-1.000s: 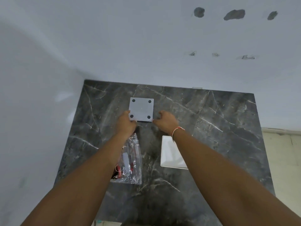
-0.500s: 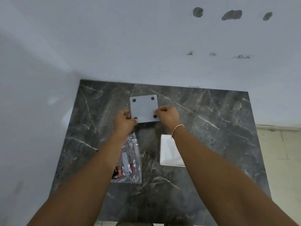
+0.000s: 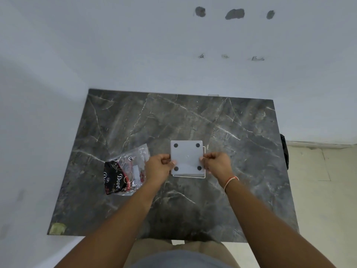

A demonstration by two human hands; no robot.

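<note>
The left hand (image 3: 157, 169) is gripping the left edge of the grey square plate (image 3: 187, 155), its fingers (image 3: 166, 161) curling round that edge; the right hand (image 3: 217, 166) is pinching the right edge in the same way; the plate, bearing four black dots near its corners, is sitting about the middle of the desk (image 3: 241, 128), covering a white square tray (image 3: 190, 176) whose rim is showing along its right and near sides; whether the two are touching cannot be told; a clear plastic bag (image 3: 133, 161) is lying towards the desk's left edge, just beside the left hand.
</note>
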